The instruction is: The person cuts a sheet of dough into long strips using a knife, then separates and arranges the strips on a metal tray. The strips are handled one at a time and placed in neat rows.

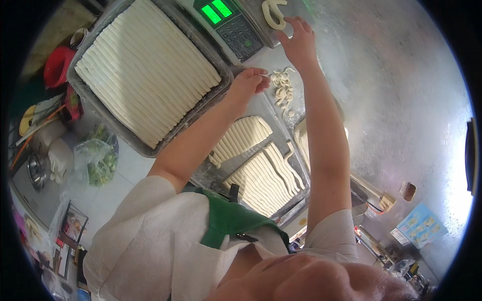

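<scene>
My right hand (pixel 301 39) reaches over the metal pan (pixel 260 28) of a digital scale (pixel 241 39). Its thumb and fingers are spread beside a curved strip of dough (pixel 267 15), with a fingertip at the strip's edge. My left hand (pixel 251 82) is loosely curled above the worktop, its fingertips close to a small heap of dough scraps (pixel 283 88). Whether a bit of dough sits in those fingers is hidden. Below, a metal tray (pixel 276 133) holds a smaller group of dough strips (pixel 243 137) and a larger one (pixel 261 184), with some strips lying loose at its side.
A deep metal tray (pixel 73 81) packed with rows of dough strips (pixel 147 71) stands at the left. The scale's display glows green. More dough (pixel 302 139) lies partly behind my right forearm. A bag of green vegetables (pixel 101 161) is at the far left beside the tiled floor (pixel 130 177).
</scene>
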Action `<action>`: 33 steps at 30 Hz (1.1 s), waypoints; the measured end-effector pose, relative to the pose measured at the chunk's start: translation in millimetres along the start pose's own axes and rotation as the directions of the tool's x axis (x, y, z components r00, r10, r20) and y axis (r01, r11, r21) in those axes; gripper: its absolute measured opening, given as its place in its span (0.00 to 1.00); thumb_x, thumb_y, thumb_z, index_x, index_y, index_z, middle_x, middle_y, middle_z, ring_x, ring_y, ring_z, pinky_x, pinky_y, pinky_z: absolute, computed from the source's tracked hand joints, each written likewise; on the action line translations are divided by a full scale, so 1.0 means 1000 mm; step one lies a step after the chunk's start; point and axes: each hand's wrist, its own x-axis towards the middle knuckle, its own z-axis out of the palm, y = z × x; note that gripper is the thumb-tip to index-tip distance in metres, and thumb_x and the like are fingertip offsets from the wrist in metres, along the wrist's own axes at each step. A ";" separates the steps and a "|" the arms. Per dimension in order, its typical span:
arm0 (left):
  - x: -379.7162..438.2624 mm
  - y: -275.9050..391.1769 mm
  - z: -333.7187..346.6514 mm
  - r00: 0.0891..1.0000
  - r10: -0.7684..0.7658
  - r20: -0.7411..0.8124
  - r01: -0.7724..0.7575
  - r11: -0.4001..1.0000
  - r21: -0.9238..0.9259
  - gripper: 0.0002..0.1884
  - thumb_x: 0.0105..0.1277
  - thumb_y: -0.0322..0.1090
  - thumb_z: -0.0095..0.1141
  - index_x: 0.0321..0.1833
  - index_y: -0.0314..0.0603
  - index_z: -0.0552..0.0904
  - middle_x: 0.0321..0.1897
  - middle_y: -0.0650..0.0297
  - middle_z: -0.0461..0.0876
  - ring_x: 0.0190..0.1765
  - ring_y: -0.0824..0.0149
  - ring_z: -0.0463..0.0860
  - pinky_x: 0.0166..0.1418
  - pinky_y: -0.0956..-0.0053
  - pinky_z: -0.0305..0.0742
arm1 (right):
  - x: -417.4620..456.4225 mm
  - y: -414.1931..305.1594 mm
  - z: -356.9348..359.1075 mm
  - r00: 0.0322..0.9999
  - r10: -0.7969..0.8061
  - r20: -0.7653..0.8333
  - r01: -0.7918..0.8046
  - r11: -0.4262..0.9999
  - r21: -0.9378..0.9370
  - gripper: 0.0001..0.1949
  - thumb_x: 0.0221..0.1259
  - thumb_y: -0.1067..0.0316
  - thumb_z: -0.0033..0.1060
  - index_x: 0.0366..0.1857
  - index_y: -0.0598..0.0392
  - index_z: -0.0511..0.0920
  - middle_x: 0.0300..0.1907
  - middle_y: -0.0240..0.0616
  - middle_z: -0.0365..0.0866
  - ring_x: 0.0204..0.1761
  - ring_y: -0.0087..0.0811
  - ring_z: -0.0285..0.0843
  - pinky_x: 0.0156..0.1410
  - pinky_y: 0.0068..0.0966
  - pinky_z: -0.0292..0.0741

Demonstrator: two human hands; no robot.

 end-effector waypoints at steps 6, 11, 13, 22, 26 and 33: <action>-0.007 -0.003 -0.010 0.999 0.001 -0.050 0.000 1.000 0.023 0.14 0.73 0.27 0.45 0.57 0.38 0.80 0.47 0.61 0.84 0.50 0.68 0.84 0.62 0.70 0.78 | 0.012 -0.005 0.025 1.000 -0.026 -0.014 0.026 1.000 0.005 0.25 0.56 0.65 0.65 0.61 0.51 0.78 0.63 0.52 0.77 0.69 0.55 0.69 0.73 0.46 0.68; -0.006 0.001 -0.019 0.996 0.052 -0.079 -0.050 0.999 0.016 0.13 0.74 0.28 0.45 0.55 0.38 0.80 0.47 0.62 0.84 0.51 0.67 0.83 0.63 0.71 0.76 | 0.008 0.005 0.032 0.978 0.100 0.182 -0.084 0.992 -0.092 0.24 0.55 0.67 0.63 0.60 0.56 0.78 0.62 0.52 0.78 0.68 0.54 0.70 0.71 0.45 0.70; -0.008 0.002 -0.020 0.993 0.073 -0.093 -0.075 0.997 -0.014 0.12 0.75 0.31 0.46 0.55 0.38 0.80 0.48 0.61 0.83 0.52 0.67 0.82 0.64 0.71 0.75 | 0.007 -0.013 0.015 0.927 0.169 0.334 -0.152 0.985 -0.077 0.24 0.55 0.68 0.63 0.59 0.57 0.78 0.61 0.52 0.79 0.66 0.53 0.72 0.70 0.44 0.71; -0.022 -0.020 -0.017 0.905 -0.074 0.420 0.296 0.818 -0.493 0.20 0.80 0.46 0.51 0.66 0.40 0.75 0.62 0.57 0.78 0.64 0.59 0.78 0.70 0.64 0.74 | -0.227 -0.072 -0.056 0.853 0.284 0.439 -0.216 -0.573 0.791 0.23 0.62 0.66 0.68 0.61 0.58 0.76 0.58 0.45 0.82 0.65 0.47 0.77 0.76 0.48 0.68; -0.069 -0.062 -0.006 0.920 -0.309 0.243 0.377 0.868 -0.324 0.16 0.81 0.40 0.49 0.62 0.40 0.78 0.55 0.59 0.84 0.58 0.61 0.83 0.67 0.61 0.79 | -0.365 -0.103 -0.052 0.708 0.258 0.657 -0.383 -0.641 0.665 0.22 0.64 0.63 0.70 0.58 0.57 0.75 0.53 0.43 0.83 0.55 0.34 0.82 0.62 0.35 0.78; -0.193 -0.191 -0.026 0.713 -0.662 0.232 0.697 0.703 -0.137 0.13 0.80 0.35 0.49 0.60 0.39 0.79 0.51 0.59 0.84 0.55 0.62 0.83 0.64 0.63 0.79 | -0.497 -0.187 -0.046 0.624 0.345 0.702 -0.697 -0.161 0.699 0.21 0.63 0.68 0.71 0.58 0.60 0.77 0.47 0.36 0.86 0.52 0.26 0.81 0.60 0.27 0.77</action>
